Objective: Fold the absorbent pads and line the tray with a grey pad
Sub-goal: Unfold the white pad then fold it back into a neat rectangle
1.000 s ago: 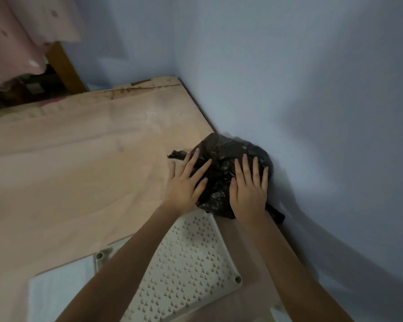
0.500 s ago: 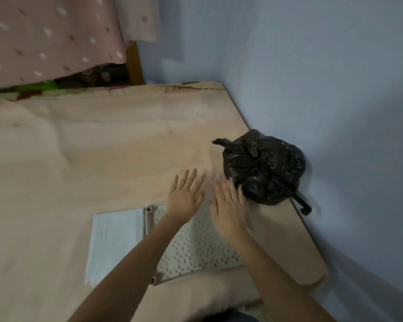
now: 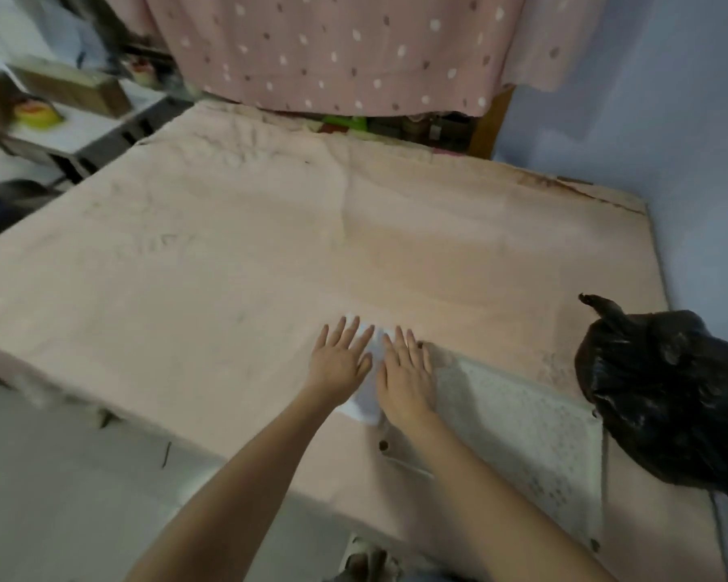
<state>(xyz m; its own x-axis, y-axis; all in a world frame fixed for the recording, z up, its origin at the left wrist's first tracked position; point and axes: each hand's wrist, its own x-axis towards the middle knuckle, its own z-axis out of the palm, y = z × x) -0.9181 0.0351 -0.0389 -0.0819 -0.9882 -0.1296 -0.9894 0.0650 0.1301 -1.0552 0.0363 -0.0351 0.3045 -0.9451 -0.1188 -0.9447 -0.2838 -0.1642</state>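
Both flat hands cover white pad (image 3: 364, 403); black bag (image 3: 669, 396) borders tray (image 3: 522, 417).

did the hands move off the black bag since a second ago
Yes. Both hands, left and right, went leftward from the black bag, past the tray, onto the white pad.

A wide table (image 3: 228, 262) under a pinkish cloth carries a white pad (image 3: 366, 396) near its front edge, a pale perforated tray (image 3: 530, 422) just right of it, and a black bag (image 3: 665, 396) at the far right.
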